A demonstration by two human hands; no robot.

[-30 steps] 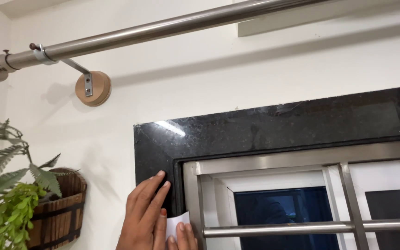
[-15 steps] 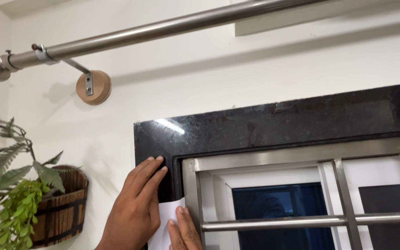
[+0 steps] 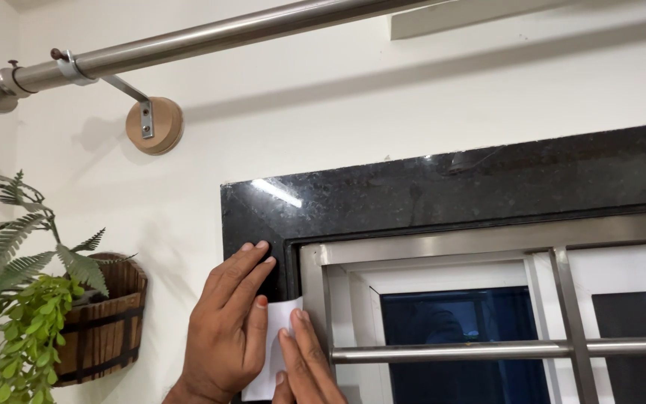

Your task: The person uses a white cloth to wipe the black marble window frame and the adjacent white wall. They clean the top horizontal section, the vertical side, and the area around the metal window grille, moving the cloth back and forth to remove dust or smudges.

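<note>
My left hand [image 3: 222, 325] lies flat against the black stone window frame [image 3: 443, 187] near its upper left corner, fingers together and pointing up. It presses on a white piece of paper [image 3: 277, 346] set against the frame's left side. My right hand [image 3: 304, 366] comes up from the bottom edge, its fingertips resting on the paper's right part beside the steel window grille [image 3: 487, 348]. Most of the paper is hidden under both hands.
A steel curtain rod [image 3: 211, 37] runs across the top on a round wooden wall bracket [image 3: 155, 126]. At the left, a wooden barrel planter [image 3: 106, 322] with green fern leaves [image 3: 16, 314] hangs on the white wall. Dark window glass shows behind the grille.
Both hands slid slightly down along the frame's left side with the paper, and the view shifted a little. The paper stays pressed to the frame.
</note>
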